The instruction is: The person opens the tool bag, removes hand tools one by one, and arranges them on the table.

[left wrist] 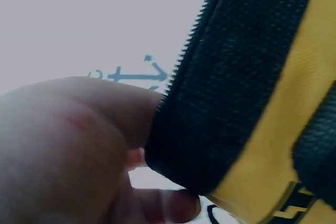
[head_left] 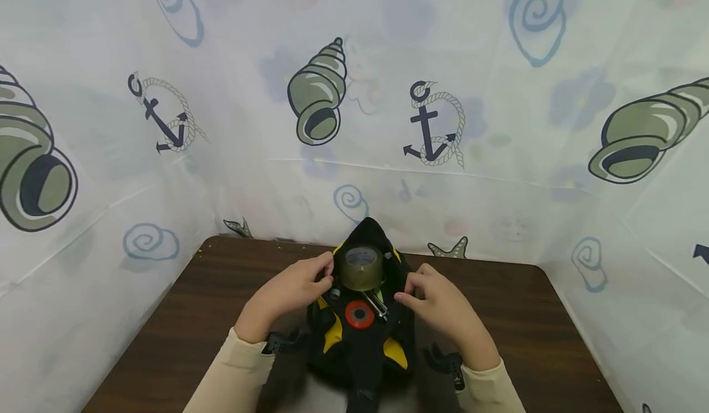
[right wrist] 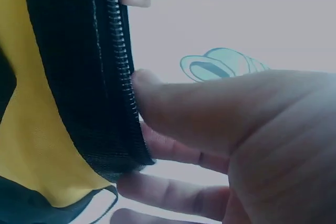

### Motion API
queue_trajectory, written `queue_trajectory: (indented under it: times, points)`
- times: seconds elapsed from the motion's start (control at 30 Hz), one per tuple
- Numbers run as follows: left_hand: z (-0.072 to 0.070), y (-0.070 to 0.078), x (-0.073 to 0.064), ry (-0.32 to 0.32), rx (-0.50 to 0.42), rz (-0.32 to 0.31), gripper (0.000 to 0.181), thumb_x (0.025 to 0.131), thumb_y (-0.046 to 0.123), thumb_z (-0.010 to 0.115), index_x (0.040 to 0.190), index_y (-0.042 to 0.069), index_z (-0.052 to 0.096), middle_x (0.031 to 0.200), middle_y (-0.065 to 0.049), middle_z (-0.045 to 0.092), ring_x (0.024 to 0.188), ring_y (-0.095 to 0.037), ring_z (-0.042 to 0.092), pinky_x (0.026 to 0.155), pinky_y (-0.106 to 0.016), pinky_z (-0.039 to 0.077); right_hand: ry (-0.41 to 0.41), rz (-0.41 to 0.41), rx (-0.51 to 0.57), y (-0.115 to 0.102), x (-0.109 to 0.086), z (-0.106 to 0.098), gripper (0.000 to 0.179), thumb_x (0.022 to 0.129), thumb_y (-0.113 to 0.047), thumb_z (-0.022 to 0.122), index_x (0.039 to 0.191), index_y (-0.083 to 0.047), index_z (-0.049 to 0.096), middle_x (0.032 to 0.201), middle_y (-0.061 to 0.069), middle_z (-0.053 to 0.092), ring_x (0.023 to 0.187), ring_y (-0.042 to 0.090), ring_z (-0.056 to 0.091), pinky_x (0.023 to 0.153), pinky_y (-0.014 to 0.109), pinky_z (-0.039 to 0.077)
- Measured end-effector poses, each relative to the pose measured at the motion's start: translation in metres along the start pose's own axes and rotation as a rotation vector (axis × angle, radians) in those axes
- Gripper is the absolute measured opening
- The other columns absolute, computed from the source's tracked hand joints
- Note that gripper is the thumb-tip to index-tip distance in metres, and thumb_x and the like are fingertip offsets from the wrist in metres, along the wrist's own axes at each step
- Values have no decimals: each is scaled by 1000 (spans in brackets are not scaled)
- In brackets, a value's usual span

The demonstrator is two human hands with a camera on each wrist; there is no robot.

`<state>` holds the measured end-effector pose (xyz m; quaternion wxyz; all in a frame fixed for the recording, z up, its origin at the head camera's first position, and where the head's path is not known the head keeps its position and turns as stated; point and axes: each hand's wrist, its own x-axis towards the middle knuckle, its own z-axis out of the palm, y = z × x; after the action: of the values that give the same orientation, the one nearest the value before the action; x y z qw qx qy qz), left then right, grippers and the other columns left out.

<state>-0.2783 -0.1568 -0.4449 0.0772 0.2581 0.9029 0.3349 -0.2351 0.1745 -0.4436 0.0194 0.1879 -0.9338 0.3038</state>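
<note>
A black and yellow zippered bag (head_left: 372, 233) stands open on the table between both hands. My left hand (head_left: 299, 285) pinches the bag's left edge; the left wrist view shows its thumb and fingers around a black corner beside the zipper teeth (left wrist: 185, 51). On the opposite side, my right hand (head_left: 443, 305) grips the right edge, thumb against the zipper (right wrist: 119, 45) and fingers behind it. In the bag's mouth sits a roll of brown packing tape (head_left: 362, 270). Below the roll lie a slim metal tool (head_left: 378, 306) and a red ring with a dark centre (head_left: 359, 314).
The bag rests on a dark brown wooden table (head_left: 221, 314). Pale cloth (head_left: 376, 130) printed with shells and anchors hangs behind the table and along both sides. A dark strap (head_left: 282, 343) circles the left wrist, another (head_left: 445, 364) the right.
</note>
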Motion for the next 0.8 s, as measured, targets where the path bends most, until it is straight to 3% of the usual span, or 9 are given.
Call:
queue_trajectory:
  times: [0.03, 0.13, 0.23, 0.3, 0.4, 0.53, 0.67, 0.73, 0.8]
  points:
    - [-2, 0, -3, -7, 11, -22, 4, 114, 23, 53, 111, 22, 55, 72, 3, 38, 57, -13, 35, 57, -28, 35, -3, 22, 5, -1, 1, 1, 19, 104, -38, 77, 91, -29, 66, 94, -3, 51, 73, 12, 49, 66, 29, 43]
    - [-7, 1, -8, -36, 40, -103, 34, 112, 19, 48, 144, 27, 57, 64, 4, 36, 52, -15, 30, 54, -30, 33, -7, 92, -1, -1, 4, 4, 5, 105, -31, 76, 107, -31, 72, 101, -5, 60, 81, 10, 58, 71, 32, 50]
    - [-10, 2, -10, -52, 63, -151, 54, 114, 21, 48, 167, 32, 43, 59, 4, 36, 49, -15, 29, 52, -31, 34, 6, 169, -10, 0, 4, 4, 18, 106, -23, 73, 123, -28, 74, 120, -3, 70, 93, 13, 67, 77, 39, 57]
    - [-14, 1, -13, -58, 58, -173, 61, 113, 20, 50, 171, 32, 36, 58, 5, 36, 48, -15, 29, 52, -31, 34, 18, 219, -5, 2, 4, 2, 24, 105, -21, 71, 129, -24, 74, 129, 2, 72, 97, 17, 70, 78, 41, 59]
    - [-20, -4, -17, -55, 38, -189, 66, 112, 18, 51, 173, 33, 31, 58, 6, 35, 48, -14, 29, 52, -30, 33, 38, 260, 2, 8, 1, -7, 29, 105, -19, 68, 134, -19, 74, 130, 5, 73, 97, 20, 69, 76, 39, 57]
    - [-33, -13, -21, -49, 19, -176, 68, 111, 16, 50, 174, 33, 29, 63, 6, 35, 52, -14, 29, 57, -31, 36, 54, 281, 13, 18, 1, -21, 33, 105, -16, 64, 138, -15, 73, 124, 11, 70, 81, 21, 62, 67, 36, 49]
    - [-44, -28, -26, -43, 1, -177, 68, 110, 11, 46, 172, 37, 34, 83, -2, 51, 53, -14, 29, 62, -33, 40, 71, 340, 81, 31, 0, -33, 35, 106, -12, 59, 139, -14, 72, 129, 18, 66, 65, 21, 62, 58, 35, 50]
    - [-48, -34, -29, -45, -13, -180, 67, 111, 9, 44, 171, 38, 37, 110, -8, 63, 52, -14, 28, 64, -34, 41, 74, 374, 124, 38, 0, -36, 35, 107, -11, 57, 139, -15, 72, 133, 20, 65, 64, 22, 66, 58, 35, 54]
    - [-49, -39, -31, -50, -31, -174, 67, 111, 8, 43, 171, 36, 38, 136, -14, 60, 51, -14, 27, 64, -35, 41, 68, 387, 156, 43, -1, -37, 34, 108, -11, 56, 138, -14, 72, 135, 22, 64, 66, 24, 71, 60, 36, 58]
